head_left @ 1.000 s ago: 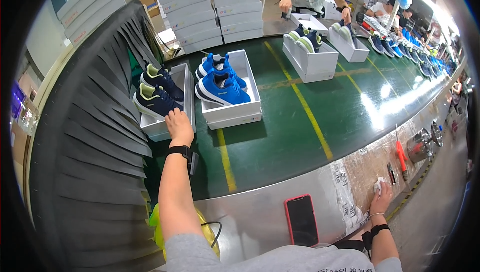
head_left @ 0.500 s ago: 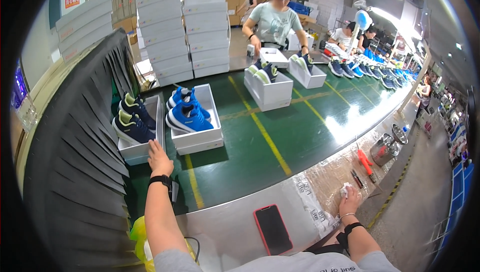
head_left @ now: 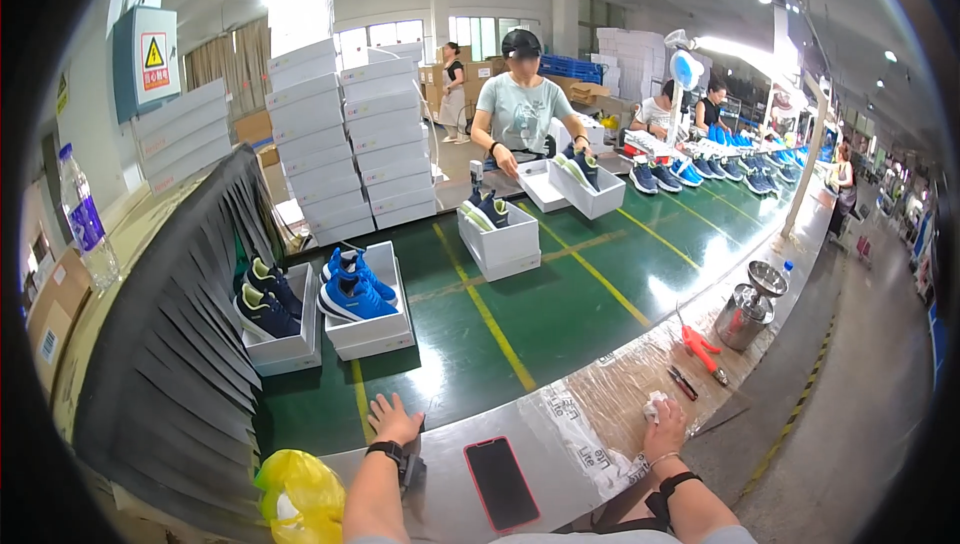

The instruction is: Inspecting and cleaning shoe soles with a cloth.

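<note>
The work in hand seems to be tending boxed shoes on a green conveyor belt with yellow cross lines (head_left: 450, 374), at what looks like a pause between handlings. The left hand (head_left: 396, 421) is empty, its fingers open and spread, over the belt's near edge; whether it touches the surface I cannot tell. The right hand (head_left: 664, 434) is over the plastic-covered part of the silver metal counter (head_left: 440, 504), its fingers closed on a crumpled white wad (head_left: 654, 403).

Ahead of the left hand and apart from it stands an open white cardboard box (head_left: 375, 344) holding a pair of bright blue sneakers (head_left: 356, 299). Just left of it, beside the black strip curtain (head_left: 170, 344), a second open white box (head_left: 285, 356) holds navy sneakers with lime linings (head_left: 266, 310). Handling either box would call for a forward reach of the left hand, to a wall rather than the shoes.

Farther along, a third white box (head_left: 503, 256) carries navy-and-lime shoes (head_left: 488, 212), and a co-worker's hand (head_left: 580, 147) is at the shoes in a fourth (head_left: 600, 203).
</note>
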`<action>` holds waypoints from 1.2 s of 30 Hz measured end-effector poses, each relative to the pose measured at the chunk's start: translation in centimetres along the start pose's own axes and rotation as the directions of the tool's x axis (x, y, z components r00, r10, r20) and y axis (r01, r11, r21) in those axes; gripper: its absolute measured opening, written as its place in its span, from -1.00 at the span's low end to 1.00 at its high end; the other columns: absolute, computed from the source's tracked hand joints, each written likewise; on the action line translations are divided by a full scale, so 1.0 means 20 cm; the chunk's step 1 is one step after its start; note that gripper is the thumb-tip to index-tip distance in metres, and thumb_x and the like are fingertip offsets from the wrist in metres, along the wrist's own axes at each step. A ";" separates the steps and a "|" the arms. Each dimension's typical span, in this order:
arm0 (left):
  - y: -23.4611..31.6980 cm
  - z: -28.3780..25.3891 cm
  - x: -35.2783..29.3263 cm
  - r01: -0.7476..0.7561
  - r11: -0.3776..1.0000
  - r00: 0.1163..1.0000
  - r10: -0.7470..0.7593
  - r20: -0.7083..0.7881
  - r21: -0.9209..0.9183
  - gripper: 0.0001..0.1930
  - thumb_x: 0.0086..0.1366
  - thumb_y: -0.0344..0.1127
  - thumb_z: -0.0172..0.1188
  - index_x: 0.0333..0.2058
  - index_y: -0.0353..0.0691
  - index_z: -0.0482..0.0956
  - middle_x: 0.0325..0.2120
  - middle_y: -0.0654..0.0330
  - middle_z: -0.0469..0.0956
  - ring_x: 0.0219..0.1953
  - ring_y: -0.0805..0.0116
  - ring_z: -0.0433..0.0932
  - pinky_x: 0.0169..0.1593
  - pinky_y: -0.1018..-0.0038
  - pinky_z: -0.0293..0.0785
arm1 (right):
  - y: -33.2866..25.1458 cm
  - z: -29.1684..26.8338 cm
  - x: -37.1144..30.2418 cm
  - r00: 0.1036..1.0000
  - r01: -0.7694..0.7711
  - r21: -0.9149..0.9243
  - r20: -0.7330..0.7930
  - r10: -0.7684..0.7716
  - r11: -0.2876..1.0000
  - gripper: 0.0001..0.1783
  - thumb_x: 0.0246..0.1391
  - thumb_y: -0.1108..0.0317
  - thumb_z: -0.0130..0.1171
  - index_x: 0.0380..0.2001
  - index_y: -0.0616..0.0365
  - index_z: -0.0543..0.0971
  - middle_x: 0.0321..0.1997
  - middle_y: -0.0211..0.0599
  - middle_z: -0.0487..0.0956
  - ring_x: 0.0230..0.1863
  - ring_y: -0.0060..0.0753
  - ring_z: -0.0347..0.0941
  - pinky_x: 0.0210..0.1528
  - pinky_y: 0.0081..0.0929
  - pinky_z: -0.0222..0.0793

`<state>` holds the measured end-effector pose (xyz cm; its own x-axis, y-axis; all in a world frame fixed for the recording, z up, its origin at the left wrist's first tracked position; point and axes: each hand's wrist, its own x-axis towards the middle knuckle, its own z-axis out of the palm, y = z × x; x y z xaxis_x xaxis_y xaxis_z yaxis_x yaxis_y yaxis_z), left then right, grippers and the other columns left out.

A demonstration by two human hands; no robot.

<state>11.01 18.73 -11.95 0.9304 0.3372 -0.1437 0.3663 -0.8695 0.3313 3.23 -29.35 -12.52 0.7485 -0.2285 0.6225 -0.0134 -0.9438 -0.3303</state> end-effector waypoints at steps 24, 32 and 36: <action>0.04 -0.06 -0.11 0.132 0.991 0.959 -0.123 -0.257 0.019 -0.40 0.14 -0.05 0.05 0.08 -0.30 0.25 0.15 -0.15 0.13 0.24 -0.10 0.03 0.21 -0.01 -0.07 | -0.03 -0.05 0.04 0.997 0.049 0.048 0.050 -0.051 0.998 -0.60 -0.01 0.47 0.04 -0.03 0.08 0.40 0.08 -0.11 0.33 0.10 -0.01 0.21 0.12 -0.18 0.08; 0.04 -0.04 -0.09 0.167 0.985 0.952 -0.147 -0.267 0.053 -0.43 0.15 -0.10 0.01 0.07 -0.35 0.25 0.15 -0.16 0.11 0.23 -0.13 0.02 0.21 -0.01 -0.06 | -0.02 -0.04 0.04 0.997 0.064 0.035 0.048 -0.065 0.997 -0.59 0.00 0.45 0.04 -0.01 0.08 0.39 0.06 -0.10 0.34 0.11 -0.06 0.22 0.13 -0.18 0.04; 0.07 -0.05 -0.09 0.173 0.983 0.950 -0.148 -0.275 0.068 -0.46 0.12 -0.13 0.02 0.01 -0.38 0.29 0.10 -0.16 0.17 0.20 -0.12 0.08 0.17 0.00 0.03 | 0.01 -0.05 0.05 0.996 0.080 0.026 0.028 -0.081 0.996 -0.58 -0.01 0.43 0.04 -0.01 0.08 0.39 0.06 -0.07 0.34 0.11 -0.03 0.22 0.15 -0.18 0.04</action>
<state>9.83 17.20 -10.20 0.8331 0.5485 0.0712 0.5200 -0.8206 0.2370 3.26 -29.96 -11.27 0.7654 -0.1445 0.6271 0.0638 -0.9526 -0.2974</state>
